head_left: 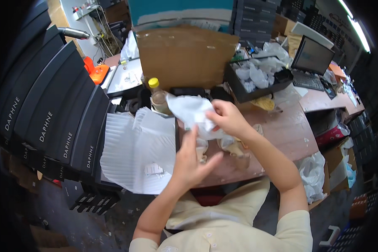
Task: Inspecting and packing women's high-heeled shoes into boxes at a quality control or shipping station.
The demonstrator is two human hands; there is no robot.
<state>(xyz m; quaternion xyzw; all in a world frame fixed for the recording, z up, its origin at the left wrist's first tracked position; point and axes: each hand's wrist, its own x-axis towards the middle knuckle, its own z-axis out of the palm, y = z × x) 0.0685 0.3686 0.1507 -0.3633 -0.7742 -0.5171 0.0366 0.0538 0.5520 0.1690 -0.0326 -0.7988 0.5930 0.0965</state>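
My right hand (227, 119) is closed on a thin white crumpled sheet (189, 108), held up over the table; whether it is tissue paper or plastic I cannot tell. Below and left of it, my left hand (192, 161) has its thumb and fingers spread and holds nothing. Its fingertips come close to the sheet's lower edge, slightly blurred. Under my hands on the table lie a pale beige shoe (232, 145) and a second pale shoe (202, 148), both partly hidden.
White ribbed packing sheets (124, 147) lie left of my hands, beside tall stacks of black shoeboxes (56, 109). Behind stand a yellow-capped bottle (157, 98) and a cardboard panel (187, 59). At right are a black box (262, 90) of crumpled plastic and a monitor (313, 54).
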